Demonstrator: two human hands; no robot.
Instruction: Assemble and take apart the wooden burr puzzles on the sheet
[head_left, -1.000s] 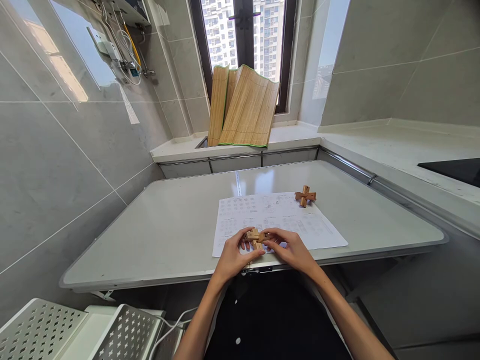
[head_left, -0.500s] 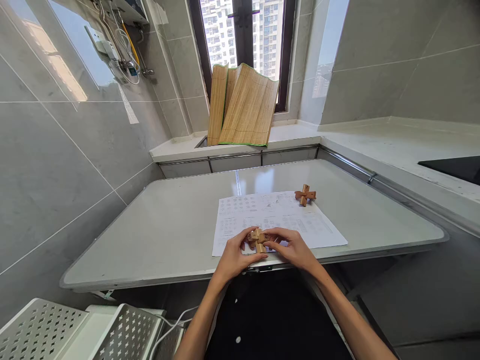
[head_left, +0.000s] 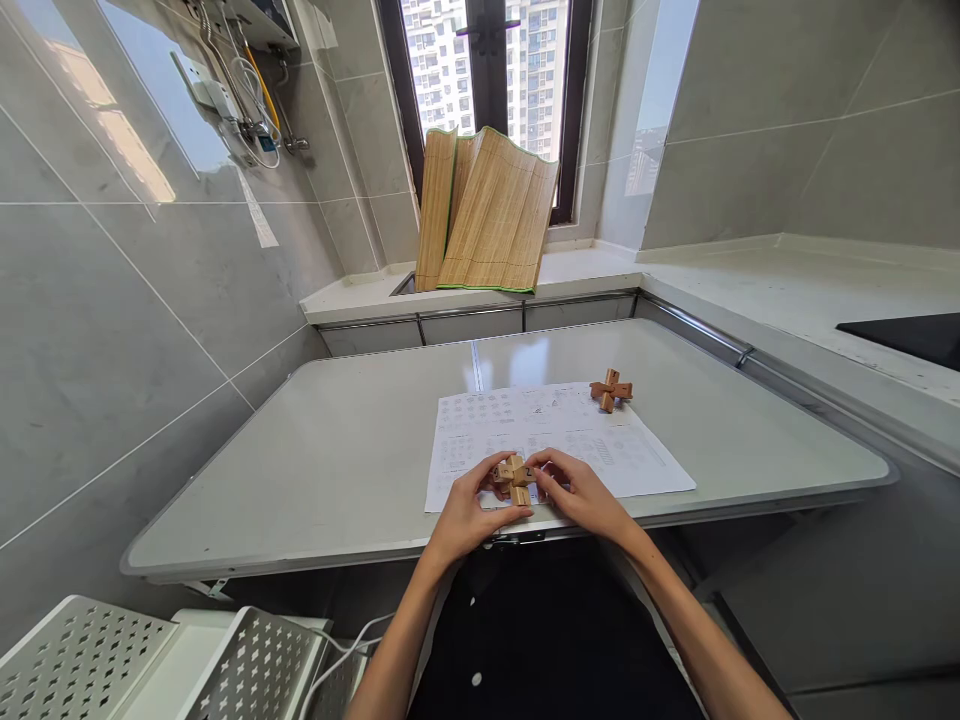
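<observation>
Your left hand and right hand hold the wooden cross at the paper's near edge. Uneven fingertip pressure could slide a block loose (the tabletop's near rim is close). Since the earlier frame, your right fingers have shifted, baring its right-end mark.

- bamboo mat, green edging, upright on ledge in front of window
- window has dark frame, tower blocks outside
- metal rail below ledge
- black slab on counter, far right
- wall unit top left, cords and yellow hose under it
- white perforated bins bottom left, cable beside them
- grey tiled walls
</observation>
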